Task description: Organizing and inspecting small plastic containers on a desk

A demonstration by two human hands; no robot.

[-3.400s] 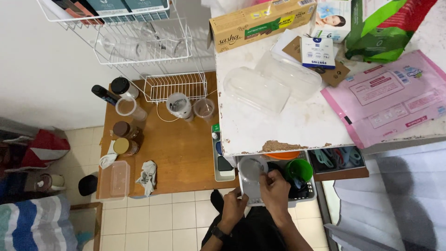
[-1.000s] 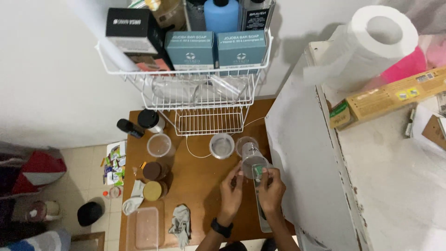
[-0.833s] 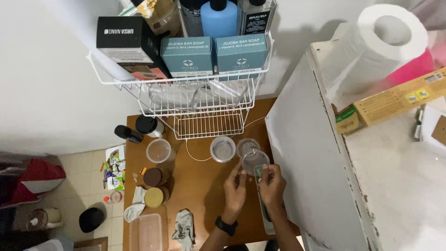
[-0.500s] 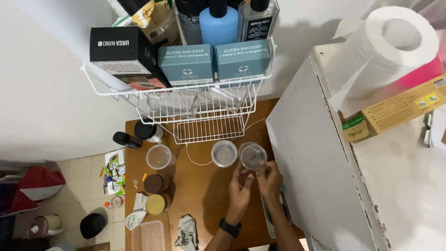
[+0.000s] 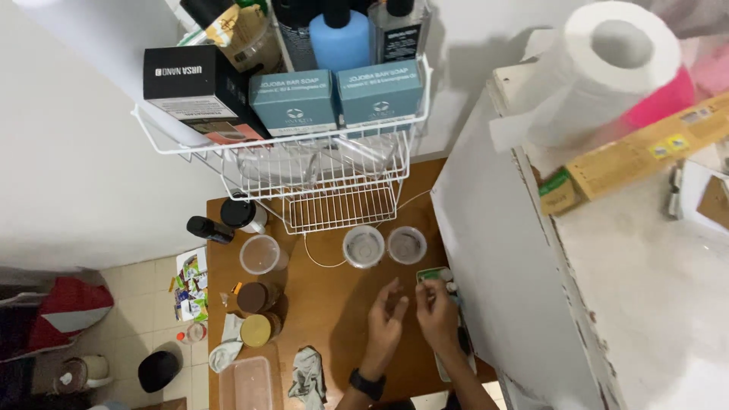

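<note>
Half a second back, both hands were closed round a clear plastic cup; now that cup (image 5: 407, 245) stands on its own on the brown wooden table (image 5: 326, 304), upright, mouth up, and the hands have drawn back toward the body. It sits just beside a second clear cup (image 5: 364, 247) on its left, the two nearly touching, both in front of the lowest white wire basket (image 5: 339, 206).

Left hand (image 5: 386, 319) hovers above the table with fingers spread and loosely curled, holding nothing. Right hand (image 5: 434, 305) is close beside it, fingers bent and slightly apart, its tips near the green end of a long narrow tray (image 5: 448, 319) that runs along the table edge against the white cabinet (image 5: 493, 250); whether they touch it cannot be told. A black watch (image 5: 367, 384) is on the left wrist.

Farther left stand a third clear cup (image 5: 261, 254), two brown jars (image 5: 257, 296), a black-capped jar (image 5: 240, 213) and a dark bottle (image 5: 206, 228). A grey rag (image 5: 305, 373) and a clear box (image 5: 246, 383) lie near the table's front edge. Above, the wire rack (image 5: 281, 144) carries teal boxes (image 5: 334, 95), a black box (image 5: 190, 80) and a blue bottle (image 5: 340, 42). A paper roll (image 5: 600, 68) stands on the cabinet top.
</note>
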